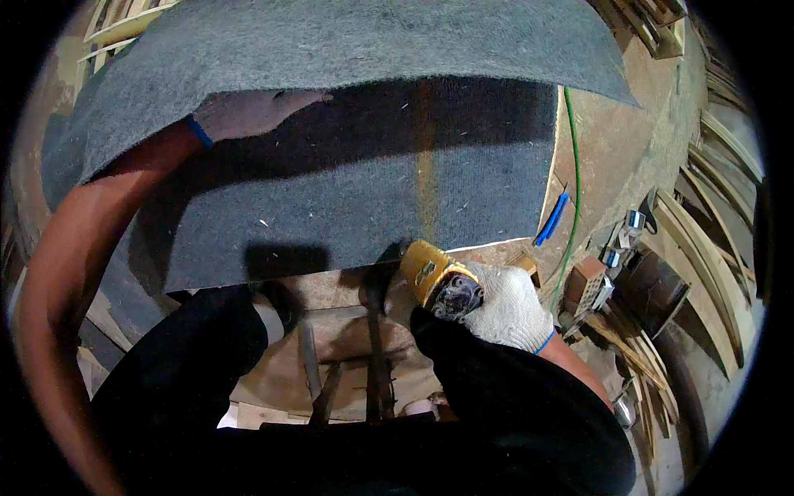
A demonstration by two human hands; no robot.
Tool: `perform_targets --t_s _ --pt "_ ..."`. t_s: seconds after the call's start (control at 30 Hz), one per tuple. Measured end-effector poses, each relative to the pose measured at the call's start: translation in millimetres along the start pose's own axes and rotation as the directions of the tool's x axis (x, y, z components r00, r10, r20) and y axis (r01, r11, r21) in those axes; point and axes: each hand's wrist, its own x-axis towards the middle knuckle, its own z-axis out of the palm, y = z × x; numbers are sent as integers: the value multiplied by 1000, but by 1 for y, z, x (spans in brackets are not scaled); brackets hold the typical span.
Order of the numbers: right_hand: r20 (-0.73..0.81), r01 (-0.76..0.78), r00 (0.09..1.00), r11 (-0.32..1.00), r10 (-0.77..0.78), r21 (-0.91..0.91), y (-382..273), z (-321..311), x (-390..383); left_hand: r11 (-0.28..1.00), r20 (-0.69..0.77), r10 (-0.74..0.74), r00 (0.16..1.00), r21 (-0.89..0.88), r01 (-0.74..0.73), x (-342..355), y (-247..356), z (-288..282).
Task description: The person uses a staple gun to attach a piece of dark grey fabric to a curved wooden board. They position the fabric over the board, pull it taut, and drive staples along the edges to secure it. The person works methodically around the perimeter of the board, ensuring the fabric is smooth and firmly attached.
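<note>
My left hand (256,114), in a pale glove with a blue cuff, reaches under the raised flap of a grey felt sheet (364,45). Its visible fingers look stretched out, and the flap hides its upper side. Beneath lies a dark ribbed felt panel (356,198) with a brownish stripe across it. My right hand (510,306), gloved in white, is closed around a yellow-and-black staple gun (428,274). The tool's body is at the panel's near edge, beside my right knee; its tip is hard to make out.
A green hose (575,165) runs past the panel's right side, near blue-handled tools (552,219). A perforated brick (584,285) and small boxes (633,221) sit farther right. Curved wooden strips (699,273) lean at the right. Metal legs (308,355) stand between my knees.
</note>
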Motion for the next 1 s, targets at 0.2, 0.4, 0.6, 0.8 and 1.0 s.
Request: perform_targets --t_s 0.2,0.4,0.6,0.8,1.0 --pt "74 86 994 982 -75 -168 2 0 3 905 -51 261 964 361 -226 -15 -25 14" --pt "68 156 987 954 -143 -255 0 -4 7 948 -62 268 962 193 -251 -5 -30 33" --pt "60 178 984 970 -170 -168 6 -5 1 830 -227 435 871 477 -290 -19 -37 36" --pt "-16 151 988 970 -157 -191 5 -11 -4 920 -150 290 945 314 -233 1 -19 24" --pt "30 157 988 967 -154 -201 8 -9 -1 966 85 2 996 258 -24 -7 -25 24"
